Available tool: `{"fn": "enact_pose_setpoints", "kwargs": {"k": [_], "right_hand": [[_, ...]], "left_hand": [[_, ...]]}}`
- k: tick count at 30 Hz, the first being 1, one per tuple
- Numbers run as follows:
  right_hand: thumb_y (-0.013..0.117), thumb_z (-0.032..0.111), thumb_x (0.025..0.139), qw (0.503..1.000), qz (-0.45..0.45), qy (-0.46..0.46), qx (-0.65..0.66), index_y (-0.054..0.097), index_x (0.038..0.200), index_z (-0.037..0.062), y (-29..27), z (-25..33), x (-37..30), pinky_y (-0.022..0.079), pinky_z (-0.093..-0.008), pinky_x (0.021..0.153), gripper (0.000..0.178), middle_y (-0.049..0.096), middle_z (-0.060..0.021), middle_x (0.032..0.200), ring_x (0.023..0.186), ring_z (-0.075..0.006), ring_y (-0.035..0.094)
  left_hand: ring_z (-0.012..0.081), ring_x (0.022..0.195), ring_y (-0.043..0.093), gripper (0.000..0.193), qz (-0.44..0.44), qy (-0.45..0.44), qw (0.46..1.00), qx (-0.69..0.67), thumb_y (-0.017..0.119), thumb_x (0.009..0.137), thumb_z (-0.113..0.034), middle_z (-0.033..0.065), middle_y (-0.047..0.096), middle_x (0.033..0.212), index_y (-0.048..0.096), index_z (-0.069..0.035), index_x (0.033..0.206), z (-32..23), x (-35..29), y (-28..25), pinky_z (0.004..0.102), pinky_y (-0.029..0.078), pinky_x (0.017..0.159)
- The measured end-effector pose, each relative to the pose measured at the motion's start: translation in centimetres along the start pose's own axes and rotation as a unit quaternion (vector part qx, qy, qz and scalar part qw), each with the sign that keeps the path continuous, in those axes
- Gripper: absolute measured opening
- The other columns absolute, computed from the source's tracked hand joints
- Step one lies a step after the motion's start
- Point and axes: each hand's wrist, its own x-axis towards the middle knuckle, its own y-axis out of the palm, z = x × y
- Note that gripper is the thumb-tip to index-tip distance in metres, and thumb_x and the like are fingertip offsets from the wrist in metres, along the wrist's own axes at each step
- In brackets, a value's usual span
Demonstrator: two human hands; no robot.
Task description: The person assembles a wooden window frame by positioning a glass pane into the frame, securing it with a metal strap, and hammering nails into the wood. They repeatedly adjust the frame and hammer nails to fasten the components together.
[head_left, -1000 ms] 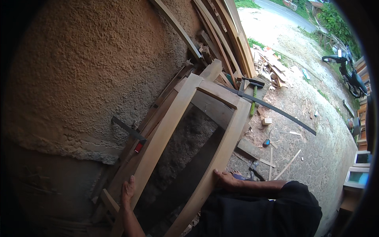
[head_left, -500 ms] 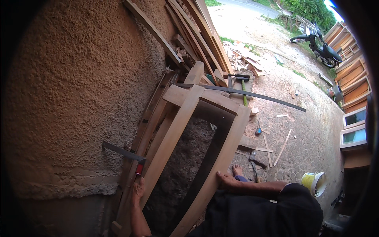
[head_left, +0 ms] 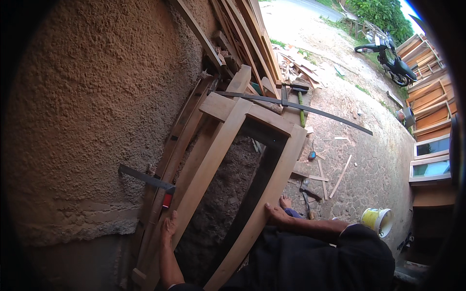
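Note:
A rectangular wooden frame (head_left: 211, 162) of pale planed timber lies lengthwise in front of me, raised above the ground. My left hand (head_left: 168, 226) is closed on the outer edge of its left rail. Just beyond those fingertips rests a try square with a red-marked handle (head_left: 166, 200), its steel blade pointing toward the wall. My right hand (head_left: 278, 214) grips the right rail, with the fingers partly hidden behind the wood. Past the frame's far end stretches a long metal bar clamp (head_left: 330, 115), next to a green-handled hammer (head_left: 301, 107).
The rough wall (head_left: 107, 106) runs close along the left. Long boards (head_left: 247, 36) lean at the far end beside scrap wood. On the ground at right are a tape measure (head_left: 311, 155), a hatchet-like tool (head_left: 309, 193), wood strips and a tipped bucket (head_left: 377, 221). A motorcycle (head_left: 391, 60) stands farther off.
The whole view has shifted slightly. My left hand has moved a little right, more onto the left rail. My right hand stays on the right rail.

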Motion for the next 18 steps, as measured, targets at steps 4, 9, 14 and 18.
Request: {"fn": "enact_pose_setpoints", "kwargs": {"k": [4,9,14,18], "right_hand": [[0.039,0.056,0.104,0.998,0.017,0.025,-0.051,0.052,0.138,0.0028,-0.8,0.3,-0.4,0.052,-0.0387,0.093,0.064,0.065,-0.0161,0.123,0.107,-0.0276,0.066],[0.041,0.056,0.104,0.994,0.057,-0.008,-0.097,0.048,0.141,0.0046,-3.0,0.0,-0.5,0.056,-0.0409,0.085,0.064,0.065,-0.0165,0.123,0.107,-0.0293,0.067],[0.040,0.051,0.105,0.998,0.000,-0.018,-0.062,0.050,0.136,0.0041,-5.5,-0.9,-1.8,0.057,-0.0379,0.076,0.057,0.066,-0.0155,0.118,0.100,-0.0261,0.069],[0.041,0.046,0.106,0.998,-0.041,-0.038,-0.043,0.050,0.136,0.0048,-7.2,-1.9,-2.3,0.057,-0.0355,0.073,0.052,0.067,-0.0143,0.112,0.093,-0.0230,0.069]], "left_hand": [[0.0479,0.100,0.064,0.075,-0.082,0.006,0.993,-0.082,0.052,0.090,-0.068,0.0302,0.068,0.102,0.068,0.002,0.112,-0.1,1.4,-0.8,0.0531,0.050,0.090],[0.0399,0.108,0.063,0.062,-0.258,0.152,0.953,0.033,0.079,0.081,-0.044,0.0213,0.066,0.115,0.060,-0.003,0.123,-2.0,4.1,-0.8,0.0491,0.049,0.094],[0.0375,0.117,0.059,0.056,-0.127,0.110,0.980,0.109,0.081,0.080,-0.036,0.0187,0.064,0.122,0.059,-0.003,0.120,-2.5,7.7,0.3,0.0474,0.049,0.095],[0.0402,0.114,0.058,0.052,-0.127,0.096,0.983,0.095,0.076,0.085,-0.028,0.0219,0.062,0.118,0.054,0.000,0.123,-1.3,9.4,1.7,0.0480,0.048,0.094]]}}
